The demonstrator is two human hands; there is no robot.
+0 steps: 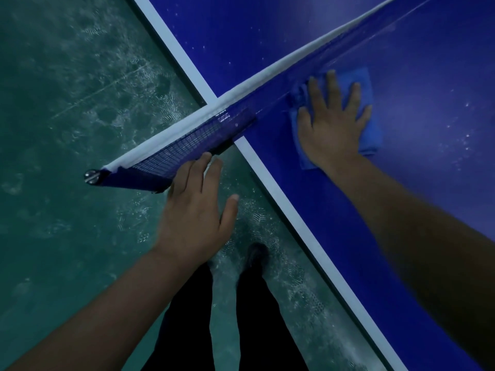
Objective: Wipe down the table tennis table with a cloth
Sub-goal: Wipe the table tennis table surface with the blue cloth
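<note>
The blue table tennis table (428, 183) with a white edge line fills the right and top of the view. A blue cloth (372, 135) lies flat on it, close beside the net (241, 113). My right hand (332, 121) presses on the cloth with fingers spread and straight, fingertips near the net's foot. My left hand (198, 207) hovers off the table's side, fingers straight, its fingertips touching the lower edge of the net's overhanging end near the clamp.
The net post end with a metal screw (92, 176) sticks out past the table's edge. A green, scuffed floor (67, 103) lies to the left. My dark trouser legs and a shoe (254, 257) stand beside the table's white edge (308, 223).
</note>
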